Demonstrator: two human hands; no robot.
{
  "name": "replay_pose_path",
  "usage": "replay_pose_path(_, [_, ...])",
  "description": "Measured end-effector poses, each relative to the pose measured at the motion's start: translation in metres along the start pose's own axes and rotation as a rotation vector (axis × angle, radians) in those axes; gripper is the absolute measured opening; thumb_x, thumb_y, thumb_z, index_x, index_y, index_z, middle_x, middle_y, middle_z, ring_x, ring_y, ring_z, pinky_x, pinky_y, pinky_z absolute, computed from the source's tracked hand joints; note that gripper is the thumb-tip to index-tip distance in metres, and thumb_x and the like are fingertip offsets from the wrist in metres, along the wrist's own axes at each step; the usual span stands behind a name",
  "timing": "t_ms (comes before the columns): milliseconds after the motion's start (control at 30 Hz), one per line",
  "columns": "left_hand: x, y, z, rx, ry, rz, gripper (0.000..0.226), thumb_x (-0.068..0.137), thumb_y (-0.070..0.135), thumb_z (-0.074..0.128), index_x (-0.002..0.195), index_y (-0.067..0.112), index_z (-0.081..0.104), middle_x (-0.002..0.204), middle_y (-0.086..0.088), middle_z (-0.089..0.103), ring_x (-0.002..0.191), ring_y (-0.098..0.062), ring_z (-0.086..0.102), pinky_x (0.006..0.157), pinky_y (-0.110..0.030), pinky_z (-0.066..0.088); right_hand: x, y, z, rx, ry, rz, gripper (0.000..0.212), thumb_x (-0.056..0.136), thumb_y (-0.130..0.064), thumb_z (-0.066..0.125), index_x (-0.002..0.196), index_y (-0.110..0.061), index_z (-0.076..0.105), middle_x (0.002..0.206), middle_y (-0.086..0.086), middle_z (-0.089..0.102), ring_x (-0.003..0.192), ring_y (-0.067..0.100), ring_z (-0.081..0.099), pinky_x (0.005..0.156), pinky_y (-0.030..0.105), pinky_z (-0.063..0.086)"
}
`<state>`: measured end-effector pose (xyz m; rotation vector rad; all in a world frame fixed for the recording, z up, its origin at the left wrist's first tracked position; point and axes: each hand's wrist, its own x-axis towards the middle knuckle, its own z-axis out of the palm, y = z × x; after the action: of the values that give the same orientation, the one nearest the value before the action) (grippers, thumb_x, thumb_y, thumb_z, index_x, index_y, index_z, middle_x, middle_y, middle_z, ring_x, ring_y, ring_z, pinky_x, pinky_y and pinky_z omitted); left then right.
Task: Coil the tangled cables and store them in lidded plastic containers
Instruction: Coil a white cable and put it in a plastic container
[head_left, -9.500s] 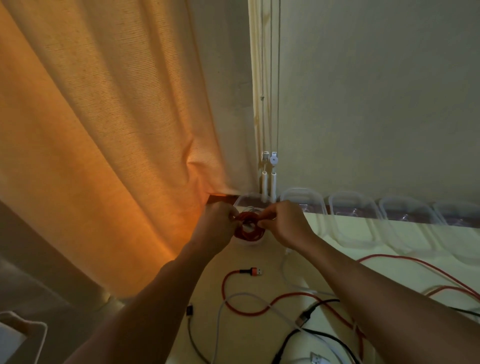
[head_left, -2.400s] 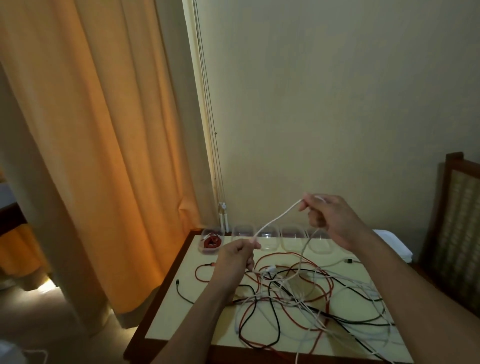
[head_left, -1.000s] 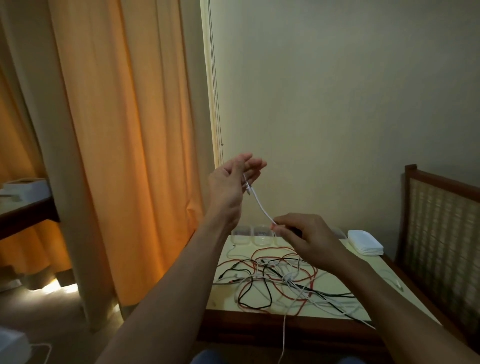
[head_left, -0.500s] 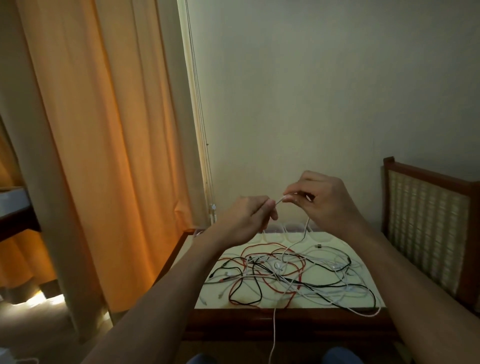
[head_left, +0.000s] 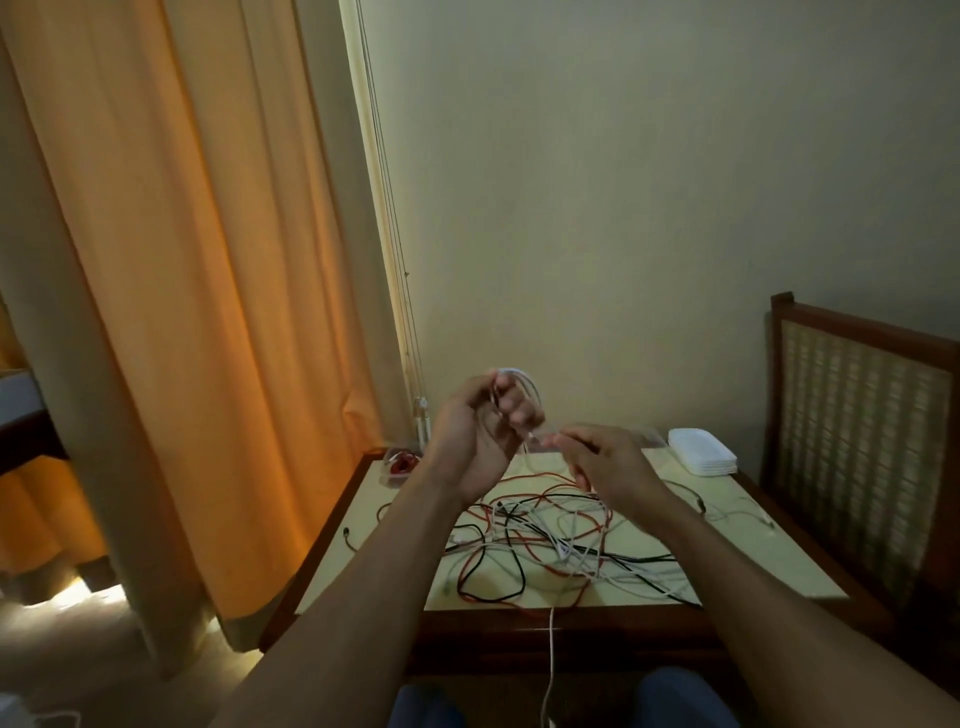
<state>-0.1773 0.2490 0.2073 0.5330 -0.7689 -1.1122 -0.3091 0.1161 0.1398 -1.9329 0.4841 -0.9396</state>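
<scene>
My left hand (head_left: 480, 431) is raised above the table, fingers curled round a small loop of white cable (head_left: 527, 382) that arcs over its fingertips. My right hand (head_left: 597, 462) pinches the same white cable just to the right and a little lower; the cable runs down from there into the pile. A tangle of red, black and white cables (head_left: 545, 540) lies across the table. One white strand (head_left: 550, 649) hangs over the table's front edge. A clear container (head_left: 400, 462) holding a coiled red cable stands at the table's back left corner.
The pale-topped table (head_left: 753, 561) has a dark wooden rim. A stack of white lids (head_left: 701, 457) sits at its back right. More clear containers (head_left: 652, 439) line the back edge behind my hands. An orange curtain (head_left: 182, 312) hangs at left, a cane-backed chair (head_left: 857, 431) stands at right.
A loop of white cable now lies round my left hand's fingers, where half a second ago both hands pinched a short straight stretch. My right hand has dropped lower and to the right.
</scene>
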Motion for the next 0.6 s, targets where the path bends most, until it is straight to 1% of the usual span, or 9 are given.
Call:
replay_pose_path(133, [0.030,0.022,-0.015,-0.259,0.087,0.180,0.032,0.109,0.017,0.039,0.093,0.004,0.063,0.089,-0.016,0.073,0.089,-0.029,0.074,0.095,-0.039,0.056,-0.009,0.046,0.009,-0.168,-0.109,0.116,0.022,0.102,-0.034,0.057,0.091,-0.029,0.075,0.061,-0.002,0.061,0.056,0.020,0.049,0.058,0.033,0.041])
replay_pose_path(233, [0.052,0.048,-0.032,-0.120,0.195,0.360,0.030,0.111,0.018,0.034,0.110,0.002,0.060,0.112,-0.020,0.073,0.110,-0.029,0.072,0.108,-0.037,0.049,-0.010,0.074,0.006,-0.268,-0.160,0.161,0.026,0.101,-0.029,0.061,0.078,-0.021,0.071,0.074,0.002,0.070,0.070,0.024,0.063,0.069,0.035,0.051])
replay_pose_path(300, [0.062,0.061,-0.048,0.281,0.317,0.456,0.033,0.113,0.021,0.033,0.119,0.002,0.061,0.118,-0.014,0.073,0.115,-0.019,0.070,0.106,-0.030,0.051,-0.007,0.090,0.000,-0.364,-0.171,0.193,0.029,0.099,-0.026,0.063,0.072,-0.017,0.070,0.077,0.002,0.068,0.074,0.011,0.062,0.077,0.036,0.052])
replay_pose_path(367, [0.066,0.065,-0.066,0.915,0.406,0.500,0.036,0.112,0.029,0.037,0.123,0.009,0.065,0.116,0.002,0.074,0.110,0.000,0.068,0.097,-0.020,0.052,0.004,0.098,-0.007,-0.394,-0.168,0.222,0.026,0.098,-0.025,0.064,0.075,-0.015,0.071,0.081,0.001,0.069,0.075,0.006,0.063,0.079,0.035,0.052])
replay_pose_path(400, [0.068,0.064,-0.076,1.237,0.387,0.502,0.035,0.111,0.032,0.039,0.121,0.014,0.067,0.114,0.008,0.072,0.104,0.005,0.066,0.092,-0.019,0.052,0.011,0.098,-0.009,-0.402,-0.154,0.220,0.024,0.098,-0.024,0.064,0.077,-0.015,0.072,0.081,0.001,0.071,0.075,0.006,0.064,0.080,0.035,0.053])
replay_pose_path(433, [0.071,0.063,-0.087,1.532,0.320,0.463,0.031,0.110,0.033,0.041,0.118,0.018,0.067,0.108,0.010,0.071,0.096,0.005,0.066,0.085,-0.021,0.053,0.020,0.096,-0.011,-0.409,-0.129,0.203,0.022,0.098,-0.023,0.063,0.080,-0.015,0.072,0.081,0.001,0.072,0.076,0.007,0.065,0.079,0.036,0.053])
replay_pose_path(500, [0.078,0.061,-0.108,1.980,0.167,0.246,0.018,0.107,0.024,0.047,0.102,0.020,0.063,0.095,0.004,0.065,0.081,-0.007,0.063,0.075,-0.032,0.057,0.044,0.089,-0.018,-0.435,-0.051,0.149,0.019,0.098,-0.019,0.063,0.081,-0.016,0.073,0.079,-0.001,0.073,0.076,0.012,0.067,0.077,0.036,0.053])
replay_pose_path(533, [0.083,0.061,-0.119,2.113,0.102,0.124,0.013,0.103,0.018,0.051,0.095,0.019,0.061,0.093,0.002,0.061,0.080,-0.012,0.062,0.075,-0.034,0.057,0.056,0.083,-0.024,-0.455,-0.011,0.123,0.018,0.098,-0.017,0.063,0.082,-0.015,0.073,0.078,-0.001,0.073,0.075,0.014,0.066,0.075,0.035,0.053])
replay_pose_path(600, [0.091,0.064,-0.138,2.251,-0.028,-0.029,0.011,0.099,0.012,0.054,0.090,0.016,0.059,0.095,0.001,0.057,0.082,-0.014,0.058,0.074,-0.027,0.053,0.085,0.071,-0.041,-0.517,0.044,0.033,0.016,0.097,-0.014,0.064,0.084,-0.014,0.073,0.075,-0.004,0.070,0.070,0.010,0.063,0.068,0.030,0.050])
